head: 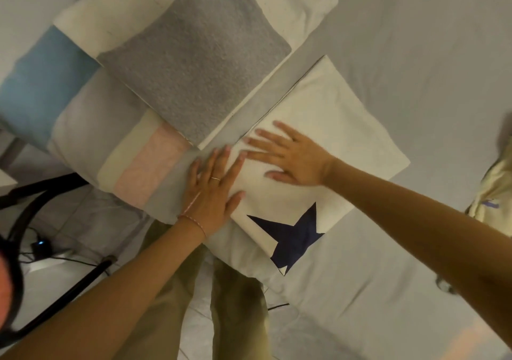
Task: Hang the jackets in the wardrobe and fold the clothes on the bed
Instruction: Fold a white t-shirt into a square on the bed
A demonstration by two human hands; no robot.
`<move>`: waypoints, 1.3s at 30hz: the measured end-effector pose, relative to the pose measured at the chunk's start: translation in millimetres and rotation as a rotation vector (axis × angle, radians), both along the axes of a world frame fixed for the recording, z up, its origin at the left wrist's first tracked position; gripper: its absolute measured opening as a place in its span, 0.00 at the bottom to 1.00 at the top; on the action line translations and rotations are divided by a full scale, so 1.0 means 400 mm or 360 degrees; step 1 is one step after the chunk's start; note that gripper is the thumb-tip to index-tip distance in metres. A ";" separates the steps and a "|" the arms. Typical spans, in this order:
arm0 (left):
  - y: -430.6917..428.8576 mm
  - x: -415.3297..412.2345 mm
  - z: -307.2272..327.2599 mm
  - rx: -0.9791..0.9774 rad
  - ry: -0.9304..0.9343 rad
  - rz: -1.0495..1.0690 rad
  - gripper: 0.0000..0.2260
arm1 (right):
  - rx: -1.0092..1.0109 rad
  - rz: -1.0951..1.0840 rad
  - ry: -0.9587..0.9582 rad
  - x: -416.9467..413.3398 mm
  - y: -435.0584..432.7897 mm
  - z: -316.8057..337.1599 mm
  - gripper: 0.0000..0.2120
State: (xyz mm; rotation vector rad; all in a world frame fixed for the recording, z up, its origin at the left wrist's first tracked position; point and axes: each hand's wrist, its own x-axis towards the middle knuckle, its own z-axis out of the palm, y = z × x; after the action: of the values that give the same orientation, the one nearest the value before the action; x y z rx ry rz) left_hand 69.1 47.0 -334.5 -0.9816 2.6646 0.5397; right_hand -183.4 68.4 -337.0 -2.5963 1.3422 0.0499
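Note:
A cream cushion with a navy star [327, 127] lies flat on the grey bed sheet [415, 55]. My left hand [213, 193] rests flat on its near-left edge, fingers straight, a ring on one finger. My right hand [291, 157] presses flat on the cushion's middle with fingers spread. A pale yellow garment [496, 190] lies crumpled at the right edge of the bed. No jacket or wardrobe is in view.
A cream cushion with a grey fuzzy square [194, 63] lies just behind. A grey, cream and pink pillow [133, 166] and a blue pillow [47, 82] sit at the left. Black cables and a stand [55, 290] are on the floor at the left.

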 end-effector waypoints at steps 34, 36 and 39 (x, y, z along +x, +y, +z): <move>-0.063 -0.049 0.172 0.1387 0.0361 0.1328 0.19 | 0.0312 -0.3648 -0.1892 0.279 0.395 0.099 0.22; -0.065 -0.049 0.216 0.1604 0.0360 0.1303 0.15 | 0.0592 -0.3539 -0.2281 0.317 0.419 0.120 0.20; -0.098 -0.071 0.279 0.1949 0.0486 0.1369 0.12 | 0.0680 -0.3374 -0.3196 0.269 0.430 0.214 0.15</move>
State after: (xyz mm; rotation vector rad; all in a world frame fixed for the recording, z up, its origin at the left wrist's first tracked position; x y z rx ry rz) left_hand 40.6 8.0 -222.9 -1.5106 1.3288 2.2038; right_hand -76.0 240.3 -251.3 0.6074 1.4735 -1.4988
